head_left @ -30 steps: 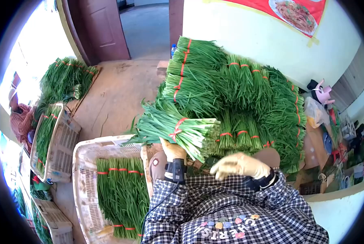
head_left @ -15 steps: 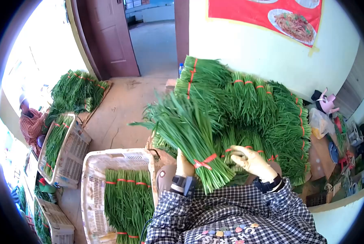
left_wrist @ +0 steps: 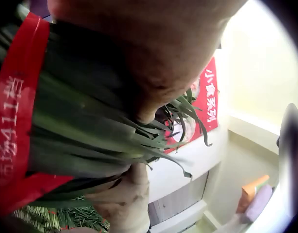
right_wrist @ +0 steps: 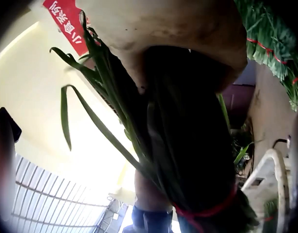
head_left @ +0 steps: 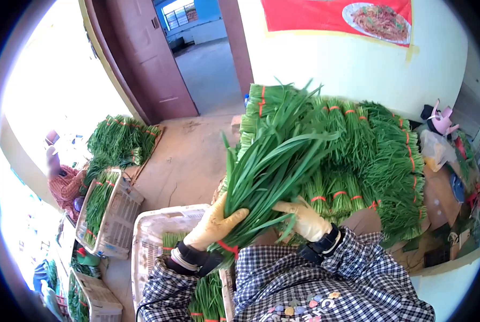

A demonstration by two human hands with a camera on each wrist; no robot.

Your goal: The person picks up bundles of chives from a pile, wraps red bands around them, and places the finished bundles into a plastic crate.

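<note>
In the head view a bundle of garlic chives (head_left: 277,155) stands tilted in front of the body, its leaves fanning up and away. Red printed tape (left_wrist: 15,111) binds it near the stem end, which is partly hidden by the left sleeve. My gloved left hand (head_left: 214,225) grips the bundle just above the tape, thumb across the leaves. On the other side my gloved right hand (head_left: 304,219) holds the leaves a little higher. The right wrist view has the right hand (right_wrist: 178,29) wrapped over the dark bunch, some long leaves hanging loose.
A pile of tied chive bundles (head_left: 390,161) lies ahead to the right against the wall. By my left arm stands a white plastic crate (head_left: 143,236) holding bundles. Further left are another crate (head_left: 122,228), a heap of chives (head_left: 119,139) and a seated person (head_left: 65,185).
The bundle has turned from lying sideways to leaves pointing up and away. My right hand, earlier apart from it, now holds it too. The left hand has shifted nearer the tape.
</note>
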